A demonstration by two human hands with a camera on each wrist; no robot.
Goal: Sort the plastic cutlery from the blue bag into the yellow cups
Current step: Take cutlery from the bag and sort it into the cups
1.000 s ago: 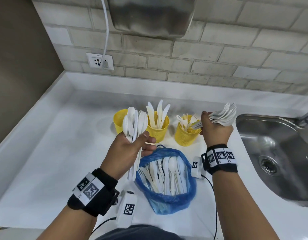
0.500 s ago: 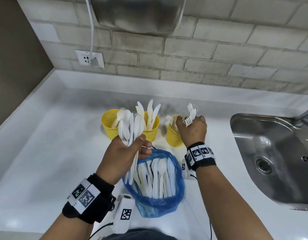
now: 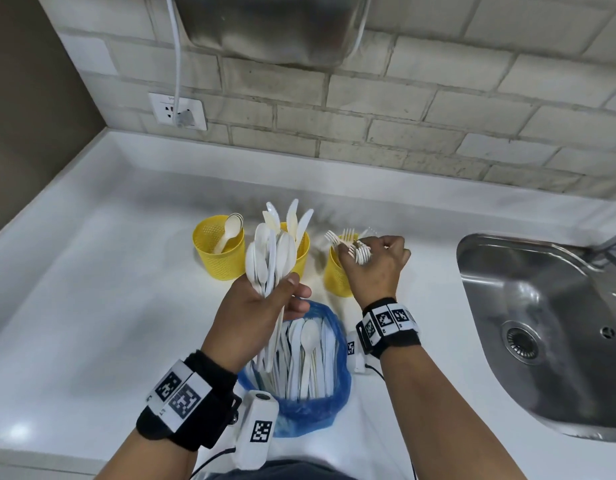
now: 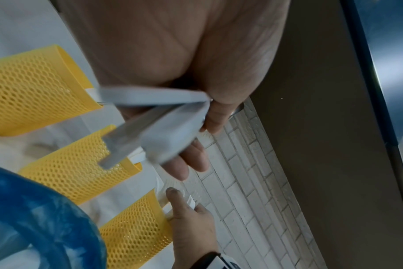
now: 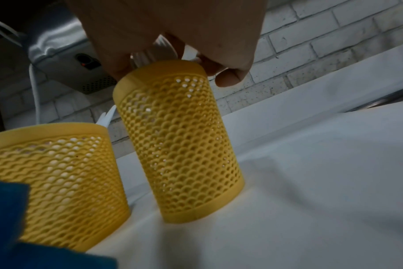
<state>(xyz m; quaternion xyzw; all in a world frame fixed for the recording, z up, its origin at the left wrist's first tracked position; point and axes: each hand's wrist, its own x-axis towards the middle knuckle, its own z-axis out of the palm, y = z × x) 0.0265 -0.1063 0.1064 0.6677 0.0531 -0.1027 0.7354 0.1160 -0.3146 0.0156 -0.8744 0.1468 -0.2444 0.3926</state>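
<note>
Forks point(image 3: 360, 252) now lowered handle-first into the right yellow cup point(image 3: 336, 277), no longer held high by the sink point(image 3: 542, 327); right hand point(image 3: 377, 268) curled loosely round them, release near. Spoon bundle point(image 3: 270, 261) clamped in left hand point(image 3: 254, 313) above the blue bag point(image 3: 310, 407), likely next for the left cup point(image 3: 218, 249), holding a few spoons. Knives in middle cup point(image 3: 301, 252). Mixed cutlery still in bag.
</note>
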